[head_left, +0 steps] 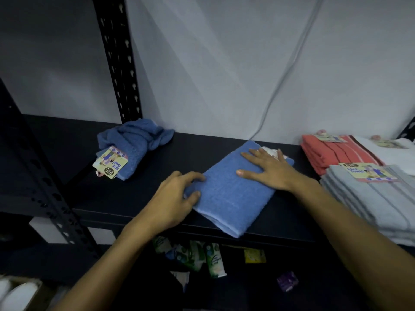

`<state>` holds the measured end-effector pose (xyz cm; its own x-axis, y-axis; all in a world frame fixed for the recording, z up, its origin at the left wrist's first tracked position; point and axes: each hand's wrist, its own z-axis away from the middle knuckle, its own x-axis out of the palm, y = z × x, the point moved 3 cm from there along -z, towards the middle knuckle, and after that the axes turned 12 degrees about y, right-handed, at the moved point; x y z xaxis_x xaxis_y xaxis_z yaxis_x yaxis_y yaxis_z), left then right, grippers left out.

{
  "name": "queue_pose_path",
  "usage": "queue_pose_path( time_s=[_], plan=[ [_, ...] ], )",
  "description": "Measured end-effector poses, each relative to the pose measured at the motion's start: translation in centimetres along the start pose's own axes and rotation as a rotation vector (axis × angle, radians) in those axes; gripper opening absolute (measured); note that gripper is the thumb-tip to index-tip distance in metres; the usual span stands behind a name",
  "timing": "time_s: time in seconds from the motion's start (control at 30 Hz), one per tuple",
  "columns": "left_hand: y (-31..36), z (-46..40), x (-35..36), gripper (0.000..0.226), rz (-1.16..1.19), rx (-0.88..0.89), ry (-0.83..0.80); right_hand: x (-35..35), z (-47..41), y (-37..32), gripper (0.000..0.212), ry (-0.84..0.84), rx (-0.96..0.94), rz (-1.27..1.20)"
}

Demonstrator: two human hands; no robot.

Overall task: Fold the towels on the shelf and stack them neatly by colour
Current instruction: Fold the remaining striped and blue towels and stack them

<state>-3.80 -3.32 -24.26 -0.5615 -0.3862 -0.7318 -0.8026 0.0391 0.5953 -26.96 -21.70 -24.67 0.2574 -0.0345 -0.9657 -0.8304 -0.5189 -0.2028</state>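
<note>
One dark shelf (139, 153). Right of both hands: 1 grey towel stack (381, 203), 1 coral stack (332, 153), 1 white towel (395, 153). Under the hands – 1 folded blue towel (231, 196), front corner over the shelf edge. Left & behind: 1 crumpled blue towel (134, 142) w/ tag. Right hand (267, 169) flat, fingers spread, pressing on it; left hand (177, 198) pinches its left edge.

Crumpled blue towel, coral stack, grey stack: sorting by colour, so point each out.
crumpled blue towel (137, 140), head view, bunched middle.
coral stack (330, 153), head view, top towel.
grey stack (370, 198), head view, top towel.
</note>
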Motion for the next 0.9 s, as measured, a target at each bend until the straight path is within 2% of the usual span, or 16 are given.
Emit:
queue_pose_path(
  time_s=[0.07, 0.1, 0.17, 0.23, 0.27, 0.33, 0.37, 0.47, 0.6, 0.73, 0.9],
  plan=[
    [0.7, 1.2, 0.0, 0.033, 0.015, 0.082, -0.027, -1.2, 0.0, -0.1, 0.100, 0.107, -0.064, 0.099],
    [0.9, 1.7, -0.1, 0.037, 0.033, 0.122, -0.055, -1.6, 0.8, -0.8, 0.097, 0.183, -0.097, 0.127],
    [0.7, 2.6, -0.3, 0.058, 0.060, 0.173, -0.157, -2.3, 4.1, -2.9, 0.093, 0.254, -0.153, -0.059],
    [-0.1, 3.2, -0.1, 0.079, 0.037, 0.209, -0.215, -2.5, 8.8, -5.1, 0.091, 0.166, -0.218, -0.301],
    [-0.4, 3.5, 0.1, 0.080, 0.023, 0.245, -0.191, -2.3, 11.3, -5.9, 0.092, 0.105, -0.267, -0.323],
    [-0.3, 4.0, 0.7, 0.068, 0.008, 0.323, -0.078, -1.3, 15.0, -6.1, 0.099, 0.047, -0.344, -0.190],
    [-0.3, 4.2, 1.0, 0.061, 0.001, 0.356, -0.026, -0.6, 16.2, -5.6, 0.099, 0.081, -0.379, -0.102],
    [0.0, 4.9, 1.5, 0.041, 0.014, 0.441, 0.072, 0.9, 17.7, -4.6, 0.069, 0.278, -0.438, -0.055],
    [1.2, 5.4, 0.5, 0.024, 0.059, 0.553, 0.219, 0.3, 18.9, -4.7, 0.048, 0.440, -0.306, -0.287],
    [2.6, 5.0, -1.0, 0.022, 0.217, 0.473, 0.306, -2.0, 19.2, -5.8, 0.011, 0.463, -0.077, -0.543],
    [4.5, 2.3, -2.3, 0.033, 0.096, 0.528, 0.287, -5.3, 17.9, -5.8, 0.010, 0.576, -0.059, -0.580]
  ],
)
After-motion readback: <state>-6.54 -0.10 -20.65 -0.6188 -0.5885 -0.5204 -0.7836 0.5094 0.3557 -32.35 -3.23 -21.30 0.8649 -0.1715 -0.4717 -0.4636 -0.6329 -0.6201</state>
